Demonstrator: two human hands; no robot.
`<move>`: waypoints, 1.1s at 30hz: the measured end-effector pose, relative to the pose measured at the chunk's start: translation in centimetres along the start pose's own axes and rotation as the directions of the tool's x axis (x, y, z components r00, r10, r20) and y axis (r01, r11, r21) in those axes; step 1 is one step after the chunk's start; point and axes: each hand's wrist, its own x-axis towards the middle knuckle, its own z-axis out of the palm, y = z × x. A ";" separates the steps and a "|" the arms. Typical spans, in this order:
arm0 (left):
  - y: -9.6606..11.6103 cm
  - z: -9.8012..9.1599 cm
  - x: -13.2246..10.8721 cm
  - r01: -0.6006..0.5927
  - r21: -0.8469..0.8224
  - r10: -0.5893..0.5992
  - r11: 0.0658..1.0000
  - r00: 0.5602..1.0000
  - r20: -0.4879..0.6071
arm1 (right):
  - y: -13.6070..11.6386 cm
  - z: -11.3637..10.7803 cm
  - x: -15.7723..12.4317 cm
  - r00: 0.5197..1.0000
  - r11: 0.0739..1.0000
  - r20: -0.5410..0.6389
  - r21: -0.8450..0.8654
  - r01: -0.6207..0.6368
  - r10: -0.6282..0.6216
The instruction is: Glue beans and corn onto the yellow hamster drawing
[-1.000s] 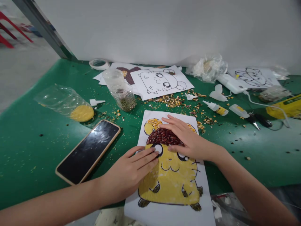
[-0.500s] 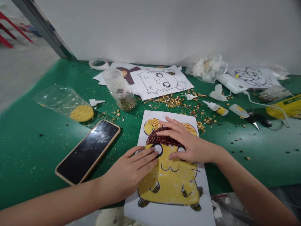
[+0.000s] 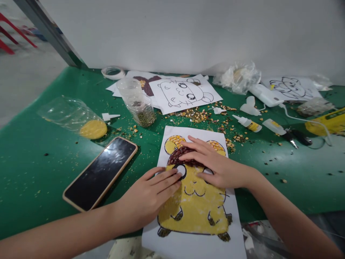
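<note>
A paper sheet [image 3: 188, 248] with a hamster picture [image 3: 195, 205] lies near the table's front edge; its body is filled with yellow grains, its head with dark red beans, its ears with corn. My left hand [image 3: 149, 196] lies flat, fingers stretched, on the sheet's left side beside the hamster's eye. My right hand [image 3: 211, 162] rests flat with fingers spread over the red beans on the head. Neither hand holds anything.
A phone [image 3: 101, 173] lies screen-up to the left. Behind it are a bag of yellow grains [image 3: 81, 120], a plastic cup of green seeds [image 3: 140, 104], outline drawings [image 3: 183, 93], glue bottles [image 3: 246, 123], loose seeds [image 3: 199, 116] and a yellow tool [image 3: 327, 124] on the green table [image 3: 32, 165].
My right hand has slid leftward and slightly toward me across the red beans, uncovering the right ear. My left hand has stayed put.
</note>
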 end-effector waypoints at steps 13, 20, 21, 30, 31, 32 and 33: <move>0.0 0.1 -0.1 0.001 -0.010 -0.001 1.000 1.000 0.008 | 0.0 0.3 0.0 1.000 1.000 -0.015 -0.004 -0.011 0.011; 0.0 0.1 -0.1 0.004 0.003 -0.004 1.000 1.000 0.007 | -0.2 0.4 0.1 1.000 1.000 -0.015 0.008 0.008 -0.008; 0.0 0.1 0.0 0.004 0.003 -0.004 1.000 1.000 0.006 | -0.2 0.4 0.1 0.999 1.000 -0.034 0.002 0.002 -0.002; 0.0 0.1 -0.2 0.006 -0.021 -0.006 1.000 1.000 0.014 | -0.2 0.5 0.2 1.000 1.000 -0.012 0.020 -0.004 0.004; 0.0 0.2 -0.2 0.008 -0.027 -0.008 1.000 1.000 0.008 | -0.2 0.4 0.2 1.000 1.000 -0.025 0.014 -0.013 0.014; 0.1 0.2 -0.2 0.010 -0.031 -0.010 0.999 1.000 0.005 | -0.2 0.4 0.2 0.999 1.000 -0.033 0.006 -0.020 0.020; 0.1 0.2 -0.2 0.013 -0.031 -0.012 0.999 1.000 0.005 | -0.2 0.5 0.2 0.999 1.000 -0.030 -0.002 -0.021 0.021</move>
